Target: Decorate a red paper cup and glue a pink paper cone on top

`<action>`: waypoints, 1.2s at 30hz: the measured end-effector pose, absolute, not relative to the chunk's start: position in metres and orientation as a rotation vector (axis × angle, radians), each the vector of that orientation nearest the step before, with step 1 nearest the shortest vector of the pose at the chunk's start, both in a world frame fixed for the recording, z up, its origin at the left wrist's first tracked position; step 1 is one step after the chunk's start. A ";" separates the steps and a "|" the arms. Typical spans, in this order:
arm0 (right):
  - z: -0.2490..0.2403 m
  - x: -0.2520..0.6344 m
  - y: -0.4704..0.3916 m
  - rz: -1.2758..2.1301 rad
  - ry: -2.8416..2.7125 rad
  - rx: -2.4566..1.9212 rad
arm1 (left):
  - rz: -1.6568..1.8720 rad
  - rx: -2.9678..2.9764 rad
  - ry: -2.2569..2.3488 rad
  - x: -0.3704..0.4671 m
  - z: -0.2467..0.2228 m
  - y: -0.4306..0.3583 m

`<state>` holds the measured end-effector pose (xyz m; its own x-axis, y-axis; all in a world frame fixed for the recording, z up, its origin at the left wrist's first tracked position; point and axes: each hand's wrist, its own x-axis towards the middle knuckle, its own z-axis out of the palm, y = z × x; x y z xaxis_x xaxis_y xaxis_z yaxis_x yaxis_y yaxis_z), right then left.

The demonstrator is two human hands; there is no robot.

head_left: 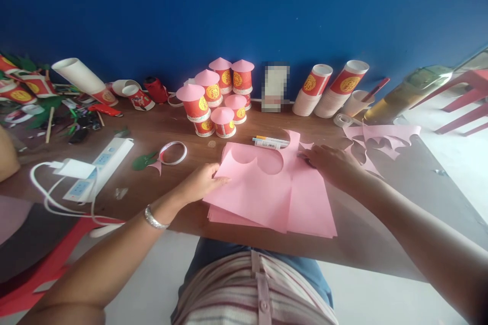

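Note:
A pink paper sheet (259,190) with round cut-outs along its far edge lies over more pink sheets (316,208) on the table. My left hand (204,183) pinches this cut sheet at its left edge, thumb on top. At the right edge of the paper is my right hand (331,162), fingers curled down with a small dark object partly under them; what it is stays hidden. Just beyond the sheet lie a few pens (270,142). Curved pink offcuts (381,142) are scattered to the right of my right hand.
Red paper cups with pink cone roofs (206,86) stand at the back. Stacked cups (339,91), a tape roll (343,120) and a large bottle (407,94) are at right. A power strip (101,167), a paper ring (173,153) and clutter lie left.

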<state>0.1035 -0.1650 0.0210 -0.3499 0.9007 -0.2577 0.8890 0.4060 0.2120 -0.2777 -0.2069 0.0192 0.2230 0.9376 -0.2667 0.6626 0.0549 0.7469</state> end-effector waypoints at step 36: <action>-0.011 0.099 -0.204 0.701 3.205 1.193 | 0.118 2.086 1.656 -0.235 0.005 -0.224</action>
